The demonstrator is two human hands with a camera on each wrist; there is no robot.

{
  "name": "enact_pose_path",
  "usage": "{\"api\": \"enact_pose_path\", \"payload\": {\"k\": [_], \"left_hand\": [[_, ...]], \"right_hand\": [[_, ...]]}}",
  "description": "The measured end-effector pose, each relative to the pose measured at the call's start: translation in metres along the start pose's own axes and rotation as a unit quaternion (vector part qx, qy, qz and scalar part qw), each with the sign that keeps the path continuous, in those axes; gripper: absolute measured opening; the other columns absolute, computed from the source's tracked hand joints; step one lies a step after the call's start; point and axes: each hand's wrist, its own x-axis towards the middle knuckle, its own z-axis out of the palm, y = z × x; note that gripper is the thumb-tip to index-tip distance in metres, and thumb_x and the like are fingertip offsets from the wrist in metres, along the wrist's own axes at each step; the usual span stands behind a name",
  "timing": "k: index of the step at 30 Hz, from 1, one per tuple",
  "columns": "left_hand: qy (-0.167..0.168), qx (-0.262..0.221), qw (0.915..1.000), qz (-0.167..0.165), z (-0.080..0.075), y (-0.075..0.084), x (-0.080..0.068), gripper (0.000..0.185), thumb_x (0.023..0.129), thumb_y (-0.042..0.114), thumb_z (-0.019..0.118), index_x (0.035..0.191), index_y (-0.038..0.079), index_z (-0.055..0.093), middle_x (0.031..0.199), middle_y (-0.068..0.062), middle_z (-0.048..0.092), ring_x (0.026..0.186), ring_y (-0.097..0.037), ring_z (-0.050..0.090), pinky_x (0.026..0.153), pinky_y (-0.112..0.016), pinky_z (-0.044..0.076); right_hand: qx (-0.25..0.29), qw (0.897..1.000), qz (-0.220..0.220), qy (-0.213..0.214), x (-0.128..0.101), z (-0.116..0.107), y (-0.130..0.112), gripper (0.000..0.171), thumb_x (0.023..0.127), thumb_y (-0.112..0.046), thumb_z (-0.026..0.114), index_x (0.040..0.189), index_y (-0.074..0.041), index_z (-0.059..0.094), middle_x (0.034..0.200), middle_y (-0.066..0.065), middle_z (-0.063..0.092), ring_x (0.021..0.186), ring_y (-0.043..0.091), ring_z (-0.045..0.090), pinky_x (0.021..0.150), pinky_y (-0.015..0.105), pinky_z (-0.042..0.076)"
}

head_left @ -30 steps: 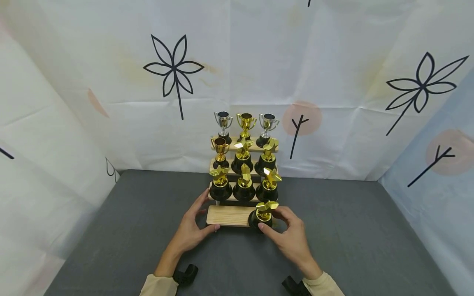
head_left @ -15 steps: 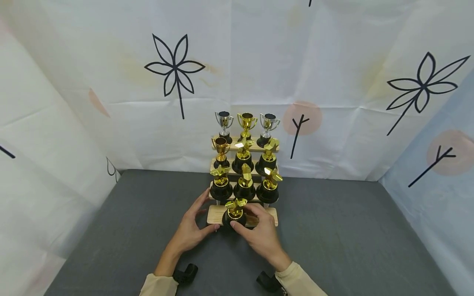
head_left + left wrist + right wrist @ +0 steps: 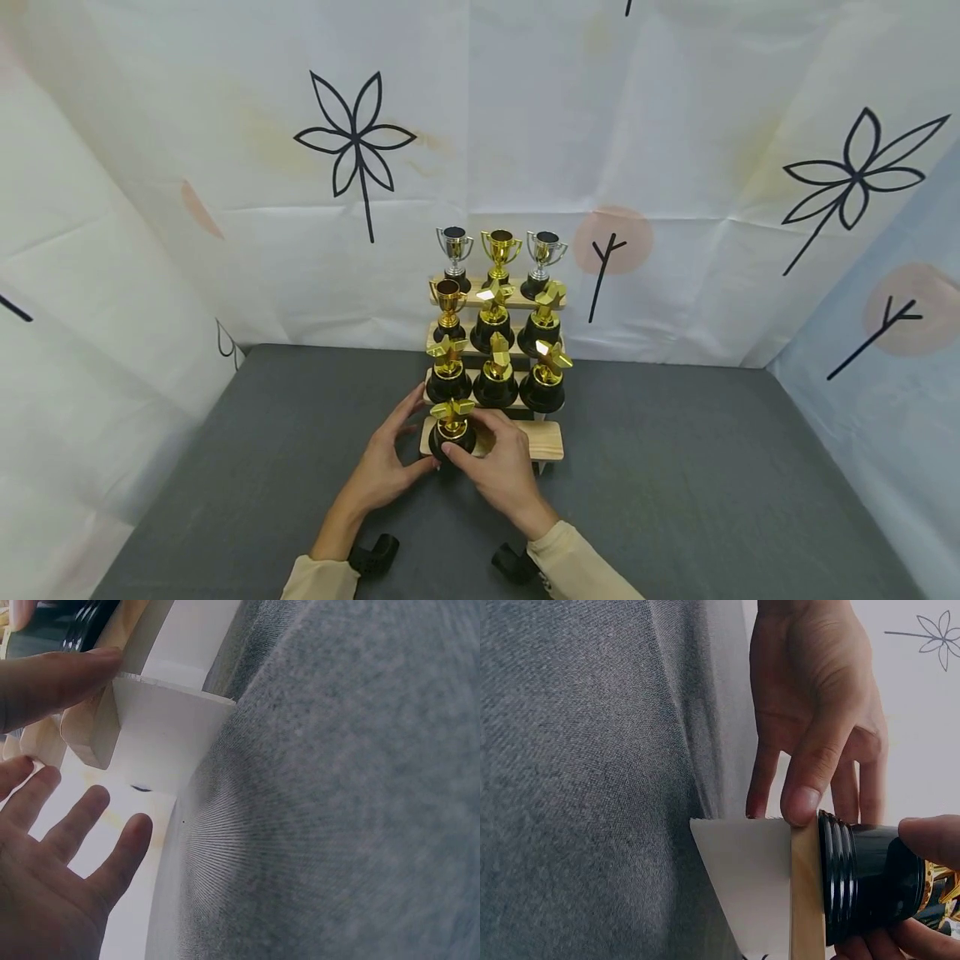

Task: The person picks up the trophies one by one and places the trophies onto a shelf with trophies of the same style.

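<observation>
Between my right hand's point(image 3: 507, 468) thumb and fingers I hold a gold star trophy with a black base point(image 3: 444, 435). It sits at the left end of the lowest wooden shelf point(image 3: 544, 440) of a tiered stand. In the right wrist view the trophy base point(image 3: 877, 874) is upright against the board point(image 3: 807, 889). My left hand point(image 3: 381, 468) is at that shelf's left end, thumb against the front edge, fingers straight and spread beside the stand. The left wrist view shows the thumb point(image 3: 67, 679) at the board's corner above a white support point(image 3: 169, 727).
Higher shelves carry more star trophies point(image 3: 495, 387), a bronze-coloured cup point(image 3: 447, 304), a gold cup point(image 3: 500, 250) and two silver cups point(image 3: 454, 246). The stand is on a dark grey table point(image 3: 675, 467), before a white printed cloth backdrop point(image 3: 525, 108).
My right hand has slid leftward with the star trophy, from the right end of the lowest shelf to its left end beside my left thumb. My left hand has stayed in place.
</observation>
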Motion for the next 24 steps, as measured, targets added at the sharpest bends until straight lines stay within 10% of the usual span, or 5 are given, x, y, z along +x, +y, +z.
{"api": "enact_pose_path", "payload": {"k": [24], "left_hand": [[-0.002, 0.001, 0.9999, -0.012, -0.001, 0.0, 0.0, 0.104, 0.08, 0.001, 0.087, 0.162, 0.021, 0.026, 0.161, -0.008, 0.036, 0.142, -0.035, 0.04, 0.103, -0.065, 0.044]], "right_hand": [[-0.006, 1.0, -0.003, 0.029, -0.001, 0.013, 0.001, 0.048, 0.083, -0.024, 0.087, 0.125, -0.007, 0.07, 0.122, 0.005, 0.066, 0.112, 0.022, 0.066, 0.096, 0.041, 0.056]]}}
